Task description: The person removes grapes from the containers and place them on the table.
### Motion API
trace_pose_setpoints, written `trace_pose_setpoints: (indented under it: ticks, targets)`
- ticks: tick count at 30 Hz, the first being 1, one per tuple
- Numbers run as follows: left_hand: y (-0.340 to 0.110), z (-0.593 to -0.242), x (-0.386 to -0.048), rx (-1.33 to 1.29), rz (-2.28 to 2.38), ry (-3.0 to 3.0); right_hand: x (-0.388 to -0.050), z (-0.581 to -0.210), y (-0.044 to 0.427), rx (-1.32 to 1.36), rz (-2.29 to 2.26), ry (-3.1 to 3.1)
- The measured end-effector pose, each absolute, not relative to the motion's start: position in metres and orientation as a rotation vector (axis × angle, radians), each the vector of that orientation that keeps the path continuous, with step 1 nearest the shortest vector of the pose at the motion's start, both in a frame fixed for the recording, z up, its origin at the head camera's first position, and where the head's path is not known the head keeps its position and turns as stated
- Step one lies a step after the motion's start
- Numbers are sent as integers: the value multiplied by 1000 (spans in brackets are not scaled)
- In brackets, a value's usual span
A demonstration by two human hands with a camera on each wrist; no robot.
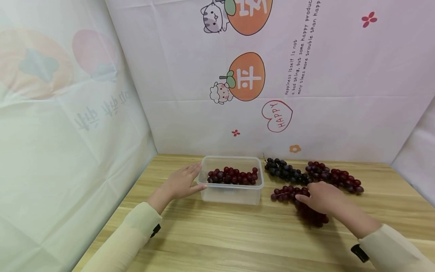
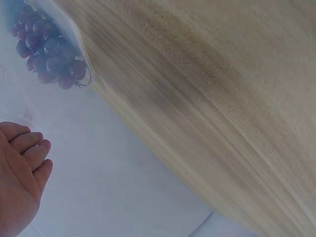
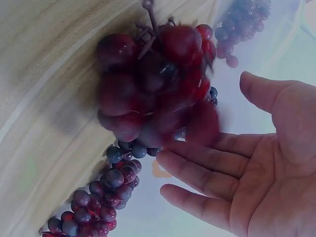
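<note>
A clear plastic box [image 1: 231,194] stands on the wooden table with a bunch of red grapes [image 1: 234,176] inside. My left hand [image 1: 183,181] is at the box's left side, its fingers fairly straight and the thumb along the front rim. In the left wrist view the hand [image 2: 22,173] shows at the lower left. Over a dark red bunch of grapes [image 1: 312,216] right of the box is my right hand [image 1: 324,196]. The right wrist view has this bunch [image 3: 153,94] blurred at the fingertips of the hand [image 3: 266,173], the thumb standing apart.
Behind the right hand lie a black bunch of grapes [image 1: 283,170] and a red-and-dark bunch [image 1: 334,176], near the table's back edge. A white printed cloth [image 1: 190,124] rises behind the table [image 1: 210,238], and another cloth hangs at the left.
</note>
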State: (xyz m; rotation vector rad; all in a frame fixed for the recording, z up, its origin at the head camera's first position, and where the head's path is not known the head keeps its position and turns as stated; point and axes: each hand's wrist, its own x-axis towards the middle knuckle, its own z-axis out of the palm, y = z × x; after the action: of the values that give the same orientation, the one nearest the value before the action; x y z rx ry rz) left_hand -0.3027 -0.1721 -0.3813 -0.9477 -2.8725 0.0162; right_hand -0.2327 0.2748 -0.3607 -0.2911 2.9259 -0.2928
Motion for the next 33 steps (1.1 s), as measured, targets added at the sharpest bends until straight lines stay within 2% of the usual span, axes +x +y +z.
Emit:
trace_pose_setpoints:
  ticks: [33]
  targets:
    - [-172,-377,-302,-958,63,-2891,-244,-328,248,-488,-387,3283]
